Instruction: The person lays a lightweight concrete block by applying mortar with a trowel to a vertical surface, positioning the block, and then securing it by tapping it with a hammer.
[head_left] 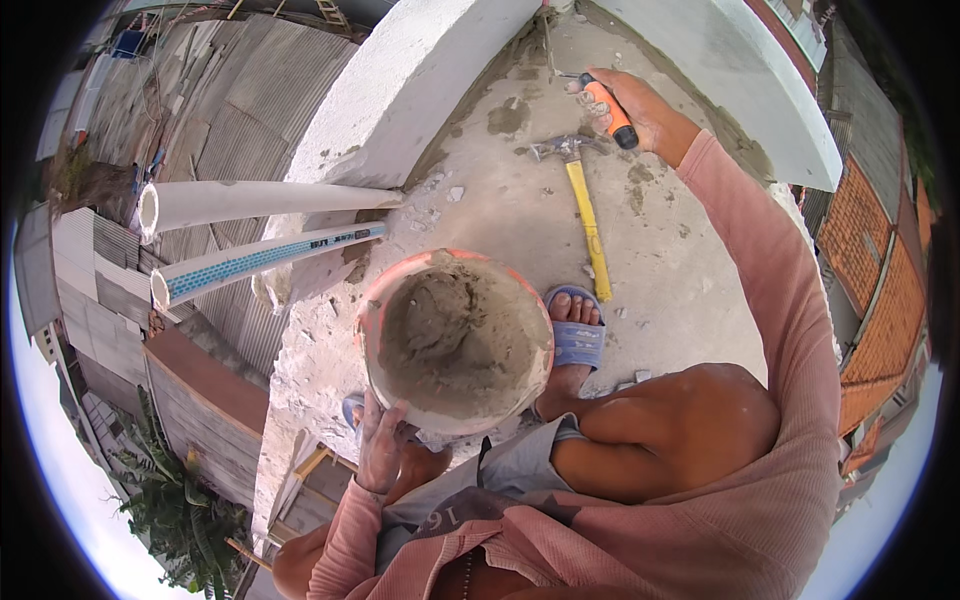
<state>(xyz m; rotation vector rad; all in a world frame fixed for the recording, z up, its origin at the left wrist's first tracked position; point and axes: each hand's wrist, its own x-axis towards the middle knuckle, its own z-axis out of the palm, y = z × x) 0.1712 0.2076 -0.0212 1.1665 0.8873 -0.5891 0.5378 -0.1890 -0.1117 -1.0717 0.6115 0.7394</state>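
My right hand (640,108) is closed around the orange and black handle of a trowel (611,112). The trowel's thin metal end reaches toward the mortar-smeared corner where two low walls meet. My left hand (381,445) grips the near left side of an orange-rimmed bucket (545,350), its fingers up against the outer wall and the thumb near the rim. Wet grey mortar (455,330) lies inside the bucket and coats its walls. A claw hammer (588,225) with a yellow handle rests on the concrete floor, just below my right hand.
Two white pipes, one plain (260,206) and one with blue print (265,262), stick out past the left edge. White low walls (410,85) (715,80) flank the floor. Broken bits lie around. Beyond the edge, corrugated roofs (270,110) are far below. My sandalled foot (575,335) is beside the bucket.
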